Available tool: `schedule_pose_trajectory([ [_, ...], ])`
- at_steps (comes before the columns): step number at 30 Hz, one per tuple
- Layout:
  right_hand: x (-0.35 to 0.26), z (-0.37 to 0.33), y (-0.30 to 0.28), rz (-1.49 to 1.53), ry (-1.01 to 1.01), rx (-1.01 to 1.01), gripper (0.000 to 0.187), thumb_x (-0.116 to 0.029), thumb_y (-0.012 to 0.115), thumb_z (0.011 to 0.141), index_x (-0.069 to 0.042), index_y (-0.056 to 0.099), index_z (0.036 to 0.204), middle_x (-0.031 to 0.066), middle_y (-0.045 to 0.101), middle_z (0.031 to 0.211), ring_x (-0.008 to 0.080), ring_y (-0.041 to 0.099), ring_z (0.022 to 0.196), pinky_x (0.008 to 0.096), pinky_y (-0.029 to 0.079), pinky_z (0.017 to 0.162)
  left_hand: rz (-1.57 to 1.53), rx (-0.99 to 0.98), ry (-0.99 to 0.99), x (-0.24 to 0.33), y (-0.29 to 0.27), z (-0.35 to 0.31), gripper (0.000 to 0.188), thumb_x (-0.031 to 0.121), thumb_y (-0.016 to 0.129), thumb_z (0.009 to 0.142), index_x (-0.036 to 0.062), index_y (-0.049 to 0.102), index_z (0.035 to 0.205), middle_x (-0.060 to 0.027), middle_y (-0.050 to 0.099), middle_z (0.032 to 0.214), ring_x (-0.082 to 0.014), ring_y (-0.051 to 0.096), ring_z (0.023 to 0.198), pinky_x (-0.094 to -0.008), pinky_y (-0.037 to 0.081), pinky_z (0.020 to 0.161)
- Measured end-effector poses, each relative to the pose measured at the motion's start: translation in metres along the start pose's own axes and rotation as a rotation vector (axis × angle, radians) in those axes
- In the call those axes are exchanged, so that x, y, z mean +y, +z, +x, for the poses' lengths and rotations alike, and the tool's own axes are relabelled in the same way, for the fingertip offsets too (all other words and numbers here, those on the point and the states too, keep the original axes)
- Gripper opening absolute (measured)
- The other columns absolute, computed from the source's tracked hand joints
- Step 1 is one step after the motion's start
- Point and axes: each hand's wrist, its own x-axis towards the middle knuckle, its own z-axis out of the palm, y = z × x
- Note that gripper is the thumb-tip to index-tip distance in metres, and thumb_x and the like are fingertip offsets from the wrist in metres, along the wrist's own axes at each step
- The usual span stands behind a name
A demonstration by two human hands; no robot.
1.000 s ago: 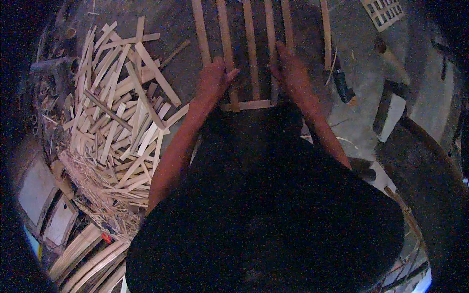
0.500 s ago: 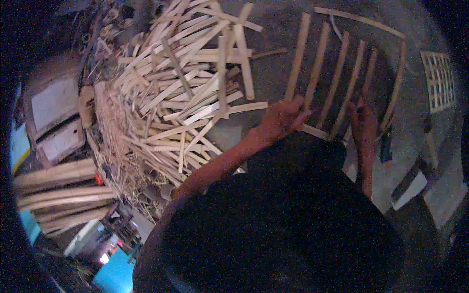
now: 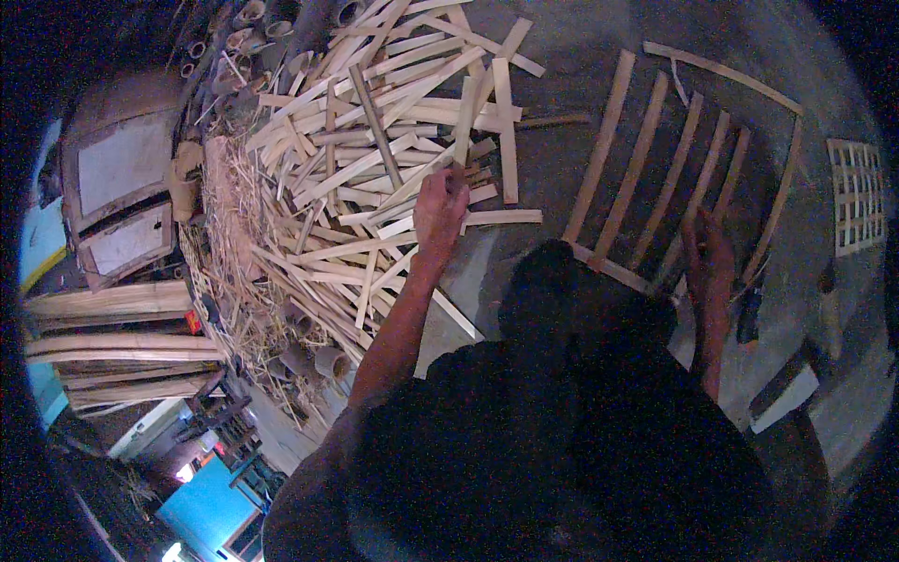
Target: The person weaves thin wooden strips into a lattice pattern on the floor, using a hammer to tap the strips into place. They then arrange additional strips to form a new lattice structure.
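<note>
My left hand (image 3: 440,208) reaches over the pile of pale strips (image 3: 375,215), fingers closed around the lower part of a flat bamboo strip (image 3: 465,117) that still lies among the others. On the right, my right hand (image 3: 709,255) hovers over or touches the near part of a slatted frame (image 3: 665,178). Its fingers are curled; what they hold, if anything, is too dark to make out. Several parallel slats in the frame run away from me, with a crosspiece (image 3: 613,269) along their near ends.
Bamboo tubes (image 3: 251,39) and shavings (image 3: 220,206) lie left of the pile. A finished-looking lattice panel (image 3: 855,197) lies at the far right. A dark tool (image 3: 748,316) and a pale flat piece (image 3: 787,398) rest on the floor near my right arm.
My left hand has left the near end of the frame's slats and moved left onto a strip in the pile. My right hand stays by the frame. The view has shifted slightly.
</note>
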Motion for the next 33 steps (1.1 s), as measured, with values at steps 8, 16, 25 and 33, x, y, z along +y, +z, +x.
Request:
schedule_pose_trajectory([
  [8,0.002,-0.009,-0.012,0.039,-0.054,-0.126,0.036,-0.021,0.062,0.097,-0.013,0.059,0.132,0.0163,0.068,0.115,0.0265,0.068,0.095,0.0368,0.057,0.078,-0.553,-0.029,-0.395,0.039,-0.024,0.007,0.024,0.017,0.058,0.097,-0.0003,0.063,0.113,-0.0119,0.066,0.08,-0.0204,0.065,0.071,-0.0358,0.051,0.065],
  [16,-0.023,0.011,0.001,0.453,0.11,-0.155,0.039,-0.034,0.055,0.101,-0.01,0.059,0.132,0.0114,0.066,0.102,0.0198,0.065,0.091,0.0352,0.055,0.082,-0.286,-0.159,0.236,0.087,-0.03,0.013,0.026,0.006,0.062,0.092,0.0041,0.067,0.117,-0.0084,0.064,0.084,-0.0168,0.06,0.071,-0.0292,0.051,0.066],
  [25,0.012,-0.004,-0.022,0.539,0.048,-0.354,0.039,-0.03,0.055,0.101,-0.004,0.057,0.131,0.0067,0.064,0.106,0.0144,0.061,0.091,0.0305,0.053,0.081,-0.402,-0.497,0.624,0.118,0.018,0.019,0.041,0.008,0.071,0.084,0.0135,0.065,0.125,-0.0112,0.063,0.097,-0.0291,0.065,0.088,-0.0386,0.054,0.075],
  [33,0.075,-0.038,-0.028,0.537,0.221,-0.274,0.028,-0.024,0.062,0.098,-0.003,0.063,0.115,0.0043,0.065,0.099,0.0134,0.059,0.087,0.0295,0.05,0.077,-0.301,-0.769,0.631,0.094,0.069,0.012,0.038,0.011,0.07,0.085,0.0072,0.062,0.123,-0.0156,0.063,0.104,-0.0348,0.063,0.102,-0.0402,0.052,0.088],
])
